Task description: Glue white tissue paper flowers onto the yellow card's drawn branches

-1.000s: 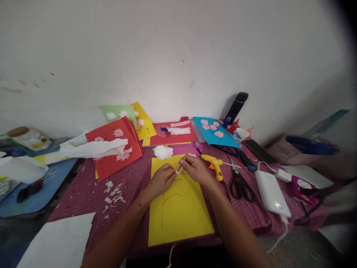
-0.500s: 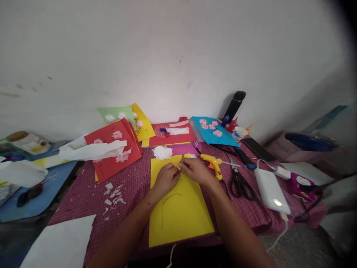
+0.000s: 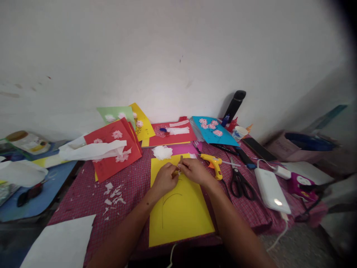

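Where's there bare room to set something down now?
Checkered maroon cloth between the torn white paper scraps and the rectangular yellow paper sheet; also that sheet's lower right. Crowded: right of it, with the yellow glue gun, black-handled scissors and white rectangular power bank.

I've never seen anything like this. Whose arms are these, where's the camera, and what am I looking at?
No machine here: these are a person's bare hands, seen from a camera worn on that person's head, looking forward and down. The left hand and right hand meet over a yellow sheet with thin curved lines on it. The right fingers pinch a small brownish stick; a whitish bit shows at the fingertips, too small to identify. To the right on the checked cloth lie a yellow glue gun and black scissors; to the left, white paper scraps. Behind is a blue card with pink flowers.
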The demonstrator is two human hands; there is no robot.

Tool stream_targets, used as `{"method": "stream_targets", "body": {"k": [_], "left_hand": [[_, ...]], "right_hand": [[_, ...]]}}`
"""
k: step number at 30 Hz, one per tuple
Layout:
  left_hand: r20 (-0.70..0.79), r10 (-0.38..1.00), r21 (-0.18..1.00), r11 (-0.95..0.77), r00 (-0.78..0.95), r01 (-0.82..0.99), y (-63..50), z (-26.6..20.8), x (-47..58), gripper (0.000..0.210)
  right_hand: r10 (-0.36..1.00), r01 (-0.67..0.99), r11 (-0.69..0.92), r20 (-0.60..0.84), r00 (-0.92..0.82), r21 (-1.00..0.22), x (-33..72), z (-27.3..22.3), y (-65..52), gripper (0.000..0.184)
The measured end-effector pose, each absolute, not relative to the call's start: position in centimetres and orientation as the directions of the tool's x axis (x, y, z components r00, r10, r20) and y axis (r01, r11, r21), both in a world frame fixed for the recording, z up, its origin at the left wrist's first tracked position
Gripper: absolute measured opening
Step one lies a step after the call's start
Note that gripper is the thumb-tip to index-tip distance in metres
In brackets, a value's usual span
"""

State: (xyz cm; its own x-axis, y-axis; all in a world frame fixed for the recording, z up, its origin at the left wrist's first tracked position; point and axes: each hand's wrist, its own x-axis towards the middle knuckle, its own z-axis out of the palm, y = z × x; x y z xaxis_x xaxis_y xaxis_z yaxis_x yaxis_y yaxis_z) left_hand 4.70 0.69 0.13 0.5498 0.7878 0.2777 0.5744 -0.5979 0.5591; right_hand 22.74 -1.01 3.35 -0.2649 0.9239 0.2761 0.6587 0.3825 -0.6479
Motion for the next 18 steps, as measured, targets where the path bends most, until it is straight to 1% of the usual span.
{"method": "stream_targets", "body": {"k": [6, 9, 11, 18], "left_hand": [[0.297, 0.785, 0.546, -0.607, 0.544, 0.577, 0.62, -0.07, 4.99, 0.014], [0.289, 0.79, 0.53, -0.602, 0.54, 0.597, 0.73, -0.27, 5.13, 0.01], [0.287, 0.793, 0.519, -0.6, 0.537, 0.608, 0.8, -0.35, 5.16, 0.014], [0.294, 0.774, 0.493, -0.625, 0.561, 0.605, 1.0, -0.46, 5.13, 0.02]], "right_hand": [[0.924, 0.678, 0.383, 0.276, -0.266, -0.627, 22.55, 3.7, -1.17, 0.024], [0.926, 0.682, 0.376, 0.281, -0.252, -0.627, 22.52, 3.75, -1.25, 0.025], [0.926, 0.686, 0.375, 0.291, -0.242, -0.624, 22.49, 3.75, -1.29, 0.025], [0.929, 0.649, 0.366, 0.299, -0.216, -0.668, 22.3, 3.82, -1.36, 0.025]]}}
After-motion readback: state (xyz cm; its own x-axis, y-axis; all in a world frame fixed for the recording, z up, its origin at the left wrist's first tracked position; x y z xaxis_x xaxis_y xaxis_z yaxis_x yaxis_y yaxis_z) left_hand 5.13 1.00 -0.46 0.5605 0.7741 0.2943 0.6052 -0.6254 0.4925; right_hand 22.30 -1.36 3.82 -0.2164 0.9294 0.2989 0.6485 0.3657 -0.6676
